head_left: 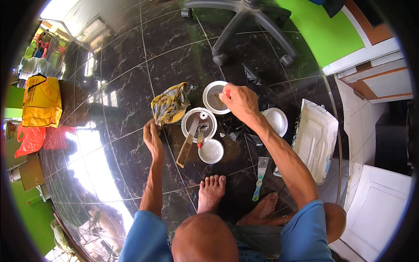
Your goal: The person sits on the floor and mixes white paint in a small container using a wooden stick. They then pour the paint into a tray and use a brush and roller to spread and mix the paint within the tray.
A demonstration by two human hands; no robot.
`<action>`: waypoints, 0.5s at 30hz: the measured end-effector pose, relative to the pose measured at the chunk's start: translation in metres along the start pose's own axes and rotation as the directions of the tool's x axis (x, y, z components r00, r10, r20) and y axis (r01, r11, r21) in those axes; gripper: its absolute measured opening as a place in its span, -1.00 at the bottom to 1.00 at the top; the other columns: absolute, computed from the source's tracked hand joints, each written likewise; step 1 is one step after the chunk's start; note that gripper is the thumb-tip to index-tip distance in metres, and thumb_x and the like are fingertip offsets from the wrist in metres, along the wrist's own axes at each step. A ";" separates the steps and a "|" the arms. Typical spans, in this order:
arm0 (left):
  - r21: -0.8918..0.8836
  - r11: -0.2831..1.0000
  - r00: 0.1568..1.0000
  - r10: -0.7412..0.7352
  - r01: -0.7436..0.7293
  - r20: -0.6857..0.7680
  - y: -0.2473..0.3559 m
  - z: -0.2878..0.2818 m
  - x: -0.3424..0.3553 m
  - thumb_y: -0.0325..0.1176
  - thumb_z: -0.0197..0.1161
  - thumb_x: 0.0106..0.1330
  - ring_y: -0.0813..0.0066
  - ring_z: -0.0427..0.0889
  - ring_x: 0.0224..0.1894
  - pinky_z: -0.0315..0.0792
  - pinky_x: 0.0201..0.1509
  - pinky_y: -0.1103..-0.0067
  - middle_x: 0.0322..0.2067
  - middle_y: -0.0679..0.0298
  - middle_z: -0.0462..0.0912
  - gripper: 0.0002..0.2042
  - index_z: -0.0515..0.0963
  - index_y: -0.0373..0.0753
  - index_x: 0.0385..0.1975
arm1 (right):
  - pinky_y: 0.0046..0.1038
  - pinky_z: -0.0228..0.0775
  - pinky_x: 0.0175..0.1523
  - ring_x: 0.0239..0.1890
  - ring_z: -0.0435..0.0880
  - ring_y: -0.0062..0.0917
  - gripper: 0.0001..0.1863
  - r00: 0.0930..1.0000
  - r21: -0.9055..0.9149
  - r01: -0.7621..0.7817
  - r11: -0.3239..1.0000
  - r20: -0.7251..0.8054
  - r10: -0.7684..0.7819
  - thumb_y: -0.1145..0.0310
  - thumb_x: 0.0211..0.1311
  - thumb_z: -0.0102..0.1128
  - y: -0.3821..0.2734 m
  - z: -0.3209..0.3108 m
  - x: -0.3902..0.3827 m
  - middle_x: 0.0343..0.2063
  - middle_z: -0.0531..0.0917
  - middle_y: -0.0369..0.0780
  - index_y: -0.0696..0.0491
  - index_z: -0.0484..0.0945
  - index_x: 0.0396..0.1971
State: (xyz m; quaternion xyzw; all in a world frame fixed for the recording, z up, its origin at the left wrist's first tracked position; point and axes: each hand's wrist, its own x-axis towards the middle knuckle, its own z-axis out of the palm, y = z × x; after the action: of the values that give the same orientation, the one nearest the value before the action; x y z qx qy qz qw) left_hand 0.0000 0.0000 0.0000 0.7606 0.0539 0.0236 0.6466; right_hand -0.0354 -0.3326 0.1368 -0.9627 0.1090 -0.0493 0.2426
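Note:
My right hand (241, 104) is closed around a red-handled tool (228, 92), probably a brush, whose pale end dips into a white tub (208, 89). To the left, the fingers of my left hand (152, 136) curl together at the lower corner of a stained yellow-and-grey cloth (169, 104). That cloth drapes over a yellow container (179, 116). Between my hands sits an open white-rimmed can (185, 122). Across it lie a wooden-handled flat blade (187, 146) and a second red-handled tool (200, 140). A round white lid (211, 151) is just below the can.
Another white lid or tub (276, 122) and black plastic (238, 131) lie under my right forearm. Farther right is a paint-smeared white tray (314, 139). A scraper (260, 179) rests near my feet. A chair base (242, 11) stands ahead; yellow (42, 102) and red bags (30, 139) are far left.

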 end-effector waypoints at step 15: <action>0.084 0.991 0.817 0.033 -0.099 0.576 0.084 -0.033 -0.175 -0.53 0.25 0.41 0.46 0.58 -0.31 0.49 -0.19 0.53 -0.30 0.25 0.65 -0.85 0.62 -0.35 -0.08 | -0.19 0.51 -0.32 -0.42 0.74 -0.20 -0.75 0.947 -0.091 0.316 0.944 -0.022 -0.320 0.24 0.27 0.32 0.007 0.002 -0.001 -0.52 0.69 -0.09 0.09 0.57 -0.49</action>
State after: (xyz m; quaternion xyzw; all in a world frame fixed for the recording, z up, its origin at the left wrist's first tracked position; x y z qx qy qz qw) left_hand -0.1725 -0.0009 0.0937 0.7685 -0.1680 -0.1866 0.5886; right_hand -0.0378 -0.3371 0.1313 -0.9762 -0.0413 -0.1007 0.1877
